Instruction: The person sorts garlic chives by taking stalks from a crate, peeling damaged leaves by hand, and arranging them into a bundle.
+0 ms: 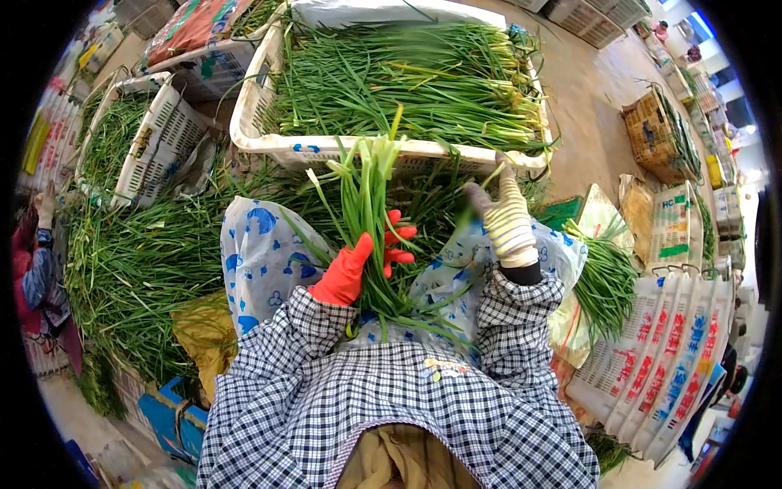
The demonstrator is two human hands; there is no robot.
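Observation:
My left hand (355, 265), in an orange-red glove, is closed around a bunch of green stalks (366, 191), held upright over my lap with the pale ends up. My right hand (507, 213) wears a striped glove with grey fingertips. It is raised over my right knee, below the front right corner of the white crate (326, 147). Its fingers are partly blurred, and a thin pale stalk shows at the fingertips. Rows of long green stalks (407, 81) fill that crate, pale ends to the right.
Loose greens (147, 261) are heaped to the left, beside a smaller white crate (155, 143). A bundle of greens (607, 281) lies right of my knee, near stacked white crates (652, 367). A brown basket (658, 134) stands farther back. Part of another person (37, 277) shows far left.

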